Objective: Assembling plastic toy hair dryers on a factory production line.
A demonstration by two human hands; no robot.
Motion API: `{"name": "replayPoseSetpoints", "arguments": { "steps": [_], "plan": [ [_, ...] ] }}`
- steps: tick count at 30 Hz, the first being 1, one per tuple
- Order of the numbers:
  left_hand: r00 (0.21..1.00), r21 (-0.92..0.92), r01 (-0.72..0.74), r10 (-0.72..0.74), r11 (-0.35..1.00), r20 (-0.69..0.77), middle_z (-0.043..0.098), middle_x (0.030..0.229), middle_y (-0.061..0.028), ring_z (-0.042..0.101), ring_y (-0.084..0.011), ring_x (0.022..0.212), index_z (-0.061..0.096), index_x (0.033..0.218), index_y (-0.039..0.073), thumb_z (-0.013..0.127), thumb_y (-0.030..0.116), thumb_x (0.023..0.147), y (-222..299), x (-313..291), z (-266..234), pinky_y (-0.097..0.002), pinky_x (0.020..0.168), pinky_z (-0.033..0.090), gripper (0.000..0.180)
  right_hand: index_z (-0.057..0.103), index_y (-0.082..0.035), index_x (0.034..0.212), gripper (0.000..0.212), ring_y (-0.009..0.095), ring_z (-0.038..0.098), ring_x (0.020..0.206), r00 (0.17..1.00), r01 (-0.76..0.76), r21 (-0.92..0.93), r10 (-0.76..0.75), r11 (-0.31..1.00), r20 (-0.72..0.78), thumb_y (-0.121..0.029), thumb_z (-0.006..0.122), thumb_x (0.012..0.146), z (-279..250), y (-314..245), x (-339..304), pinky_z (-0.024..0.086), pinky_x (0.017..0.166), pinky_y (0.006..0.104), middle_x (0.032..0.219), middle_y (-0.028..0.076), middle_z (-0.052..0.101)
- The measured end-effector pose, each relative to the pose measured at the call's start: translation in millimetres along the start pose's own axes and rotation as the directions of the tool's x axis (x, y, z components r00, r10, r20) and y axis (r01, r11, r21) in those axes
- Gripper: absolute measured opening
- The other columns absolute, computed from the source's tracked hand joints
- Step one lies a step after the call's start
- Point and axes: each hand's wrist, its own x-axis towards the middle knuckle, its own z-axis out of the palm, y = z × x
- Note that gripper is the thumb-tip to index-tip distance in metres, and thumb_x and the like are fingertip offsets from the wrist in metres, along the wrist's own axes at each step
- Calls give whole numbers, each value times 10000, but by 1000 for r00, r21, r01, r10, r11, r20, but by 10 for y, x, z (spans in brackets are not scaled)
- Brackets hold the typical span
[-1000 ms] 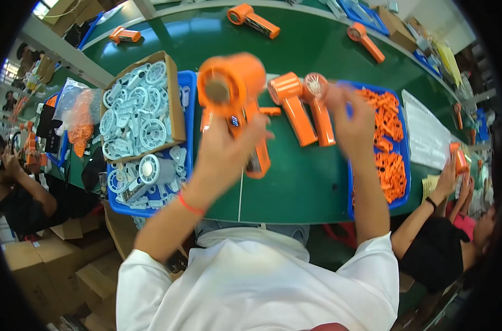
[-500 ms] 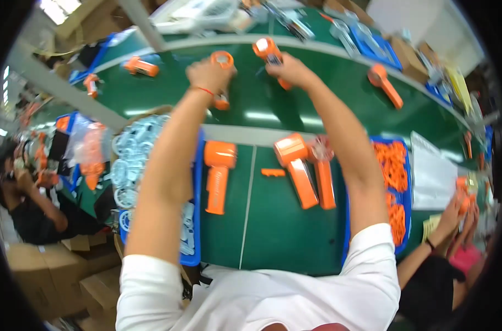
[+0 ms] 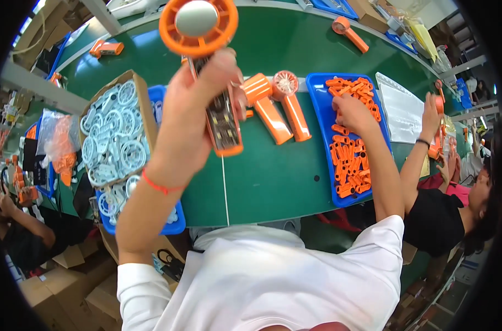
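The left hand's grip wraps an orange plastic handheld fan, circuit board exposed, any lettering too small to read, above the green surface. The right hand reaches among small orange plastic parts in the blue tray at right; whether its grip pinches one is indiscernible.

A green table carries trays and fans
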Motion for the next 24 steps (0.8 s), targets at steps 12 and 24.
{"name": "replayPoseSetpoints", "arguments": {
  "steps": [12,24],
  "plan": [
    [969,-95,248,-248,964,13,503,958,-57,543,-131,791,385,1143,51,630,15,753,-997,-1348,-726,-285,715,467,462,598,-4,881,116,88,555,721,885,347,707,34,616,-465,-116,591,854,-67,-213,-542,453,619,214,913,51,546],
    [937,-89,340,-346,936,-57,532,1104,-120,600,-193,876,392,1188,25,568,117,852,-1023,-1360,-702,-335,797,513,390,627,-20,945,235,236,584,779,610,674,-181,-678,716,-410,-29,681,717,680,-1488,-1308,487,649,279,836,86,556]
  ]
}}
